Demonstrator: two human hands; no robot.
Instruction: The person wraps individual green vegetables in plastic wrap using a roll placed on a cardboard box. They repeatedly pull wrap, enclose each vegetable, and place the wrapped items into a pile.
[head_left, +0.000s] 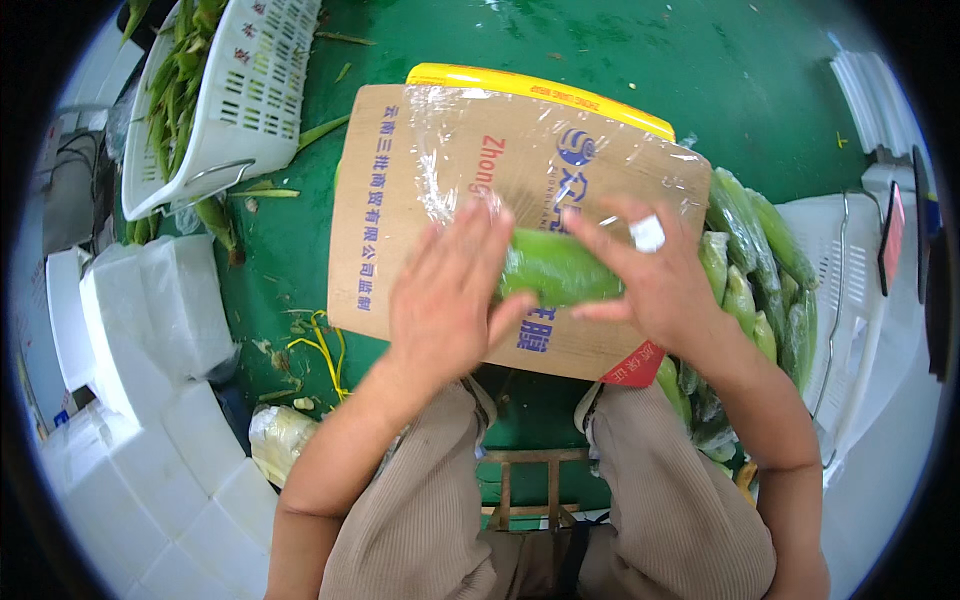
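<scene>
A green ear of corn in its husk, under clear plastic wrap (559, 266), lies across a brown cardboard box (442, 300) in front of me. My left hand (454, 296) rests against its left end, fingers extended and blurred. At the other end my right hand (652, 270) is spread, thumb and fingers around the corn's tip; a small white patch shows at its fingers. Clear film (450, 135) stretches over the upper part of the box. Behind the box's far edge lies a yellow box of wrap (540, 90). Whether either hand grips the corn firmly is unclear.
Wrapped corn ears (776, 277) are piled at the right, beside a white plastic basket (855, 300). A white slotted crate (255, 97) holding green husks stands at upper left. White foam boxes (165, 442) line the left. Husk scraps and yellow string (330, 352) lie on the green floor.
</scene>
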